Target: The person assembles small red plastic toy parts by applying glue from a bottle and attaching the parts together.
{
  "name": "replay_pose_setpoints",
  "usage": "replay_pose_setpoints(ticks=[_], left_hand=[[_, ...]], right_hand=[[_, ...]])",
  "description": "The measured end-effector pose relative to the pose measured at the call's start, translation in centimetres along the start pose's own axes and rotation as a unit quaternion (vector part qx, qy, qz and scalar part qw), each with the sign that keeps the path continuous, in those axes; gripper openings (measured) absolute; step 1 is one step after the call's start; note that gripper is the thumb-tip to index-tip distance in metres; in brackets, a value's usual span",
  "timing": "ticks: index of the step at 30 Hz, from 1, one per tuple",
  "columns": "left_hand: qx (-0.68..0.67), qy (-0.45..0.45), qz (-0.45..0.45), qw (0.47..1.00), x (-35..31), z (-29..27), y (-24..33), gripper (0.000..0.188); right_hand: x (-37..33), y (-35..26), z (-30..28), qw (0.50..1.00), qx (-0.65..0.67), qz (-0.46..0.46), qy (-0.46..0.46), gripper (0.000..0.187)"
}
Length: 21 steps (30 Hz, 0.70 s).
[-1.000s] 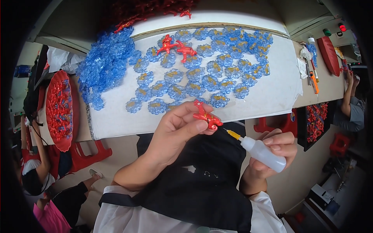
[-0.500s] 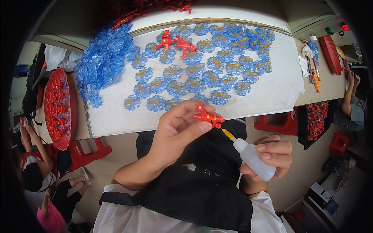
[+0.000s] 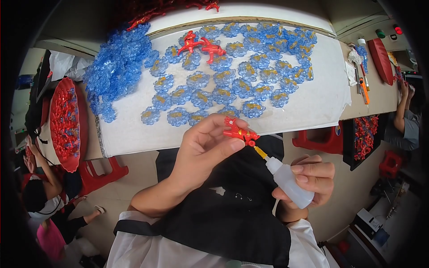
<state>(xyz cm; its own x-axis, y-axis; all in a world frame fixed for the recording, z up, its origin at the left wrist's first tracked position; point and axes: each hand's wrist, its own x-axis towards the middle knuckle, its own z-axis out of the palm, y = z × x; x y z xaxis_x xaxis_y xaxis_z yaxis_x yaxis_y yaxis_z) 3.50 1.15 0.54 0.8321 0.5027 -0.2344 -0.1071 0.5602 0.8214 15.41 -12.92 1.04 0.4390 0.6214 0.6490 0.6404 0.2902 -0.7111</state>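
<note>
Between thumb and fingers, my left hand (image 3: 203,143) pinches a small red figurine (image 3: 241,134) with gold markings, just past the table's front edge. My right hand (image 3: 313,181) is wrapped round a translucent white squeeze bottle (image 3: 292,185). The bottle's yellow tip (image 3: 260,152) points up and left, at or very close to the figurine's lower end; actual contact is hard to make out. On the white sheet (image 3: 127,136) beyond lie many clear blue flower-like pieces (image 3: 202,99) with yellowish streaks. Two more red figurines (image 3: 212,49) rest on pieces at the back.
A heap of blue pieces (image 3: 114,67) fills the table's left side. Red trays (image 3: 80,129) of small parts stand at far left. An orange cutter (image 3: 364,91) and other tools lie at right, near a dark tray (image 3: 357,154) of red parts. Co-workers sit at both sides.
The bottle has shifted slightly up and left, bringing its tip closer to the figurine. My left hand stays nearly still. The co-worker at the left has moved a little.
</note>
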Motion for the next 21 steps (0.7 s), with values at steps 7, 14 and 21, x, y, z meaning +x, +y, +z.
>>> replay_pose_setpoints(ticks=[7, 14, 21], left_hand=[[0.005, 0.003, 0.004, 1.0, 0.02, -0.03, -0.14, 0.024], [0.005, -0.004, -0.002, 1.0, 0.06, 0.03, -0.06, 0.024], [0.005, -0.002, -0.003, 1.0, 0.02, 0.11, -0.17, 0.024]], right_hand=[[0.17, -0.11, -0.12, 1.0, -0.014, -0.001, -0.012, 0.042], [0.12, -0.11, -0.11, 1.0, -0.015, -0.008, -0.008, 0.043], [0.15, -0.26, -0.47, 0.999, -0.02, -0.018, -0.031, 0.044]])
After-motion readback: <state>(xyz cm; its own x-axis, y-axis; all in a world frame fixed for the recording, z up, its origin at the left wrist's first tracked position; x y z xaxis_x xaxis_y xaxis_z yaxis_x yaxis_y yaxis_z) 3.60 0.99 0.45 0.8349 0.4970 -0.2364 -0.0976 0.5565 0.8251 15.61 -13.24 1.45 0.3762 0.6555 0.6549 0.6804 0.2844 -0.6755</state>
